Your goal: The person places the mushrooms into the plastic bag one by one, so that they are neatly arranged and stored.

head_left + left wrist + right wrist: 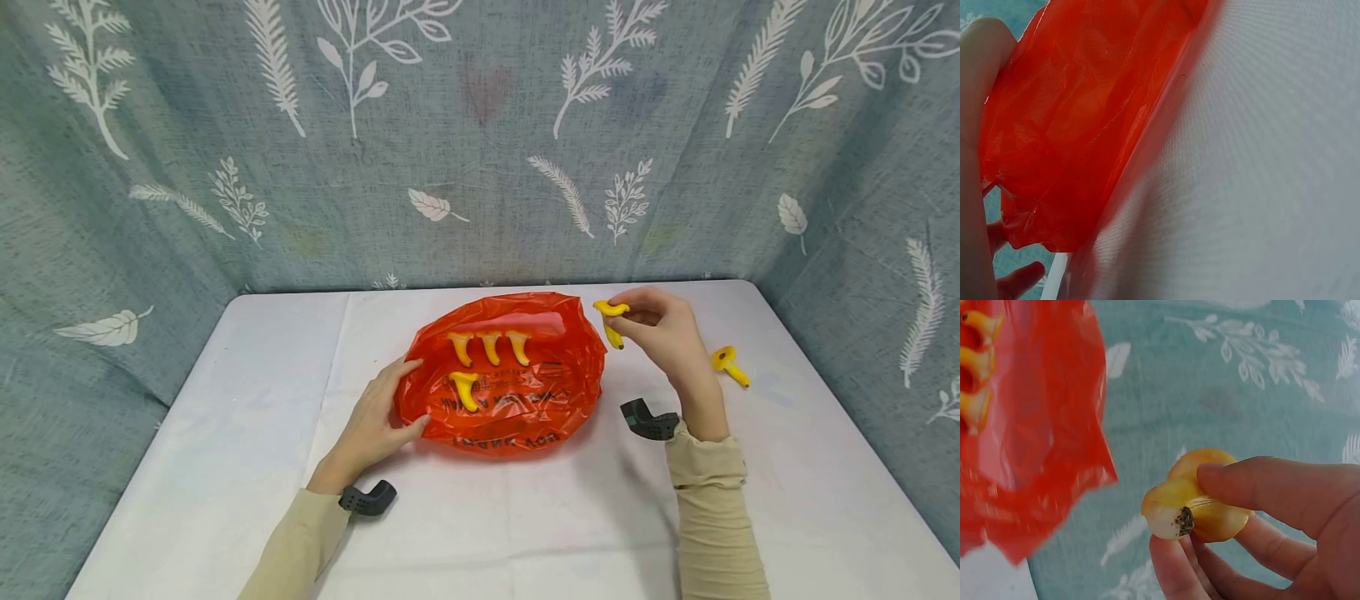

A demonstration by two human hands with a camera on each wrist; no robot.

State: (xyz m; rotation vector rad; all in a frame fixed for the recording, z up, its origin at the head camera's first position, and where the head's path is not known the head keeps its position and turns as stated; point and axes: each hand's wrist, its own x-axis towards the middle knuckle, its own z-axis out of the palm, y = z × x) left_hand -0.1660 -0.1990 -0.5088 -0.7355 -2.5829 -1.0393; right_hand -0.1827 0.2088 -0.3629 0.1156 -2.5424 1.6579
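Observation:
A red plastic bag (525, 400) lies spread wide in the head view, with several yellow chanterelle-like mushrooms (466, 389) on it: three in a row and one below them. My left hand (378, 412) holds the bag's left rim, thumb at the near side and fingers at the far side. In the left wrist view the bag (1085, 125) hides part of that hand. My right hand (663, 329) pinches another yellow mushroom (1200, 506) between thumb and fingers, just right of the bag. Its dark stem end faces the right wrist camera.
One more yellow mushroom (729, 365) lies on the white table (810, 492), right of my right hand. Black wrist-worn devices (367, 498) show on both wrists. A patterned grey-green curtain (480, 167) stands behind the table and along its sides.

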